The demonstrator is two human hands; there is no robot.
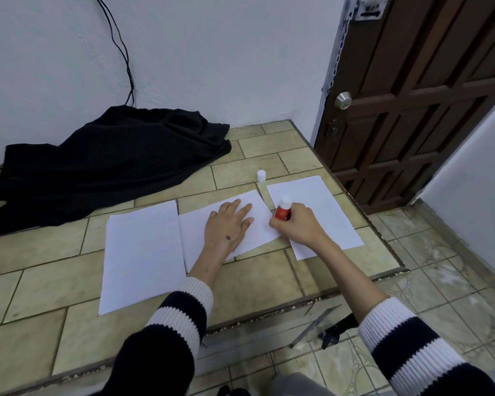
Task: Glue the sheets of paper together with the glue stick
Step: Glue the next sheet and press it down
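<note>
The gluing step is under way, by the look of it: the middle sheet (212,227) is being pinned flat while glue goes on near its right edge, and none of the three sheets appears joined yet. Next, I judge, the glued edge must meet the right sheet (323,207), which calls for laying the two edges over each other squarely and pressing them down before the glue dries.

The largest paper in view, the left sheet (143,252), lies untouched just beside the middle one. The left hand (229,224) rests on the middle sheet with fingers straight and spread, pressing it down. The right hand (295,224) has its fingers curled round the glue stick (283,211), a red tube with a white end pointing up and away, held at the gap between the middle and right sheets. Whether its tip touches paper is hidden by the hand. The white cap (261,175) stands alone beyond the sheets.

All this lies on a raised tiled platform (40,281) with beige tiles. A black cloth (112,164) is heaped against a pale wall (212,52), two cables (120,47) hang down behind it, and a brown panelled door (412,95) stands at the right.
</note>
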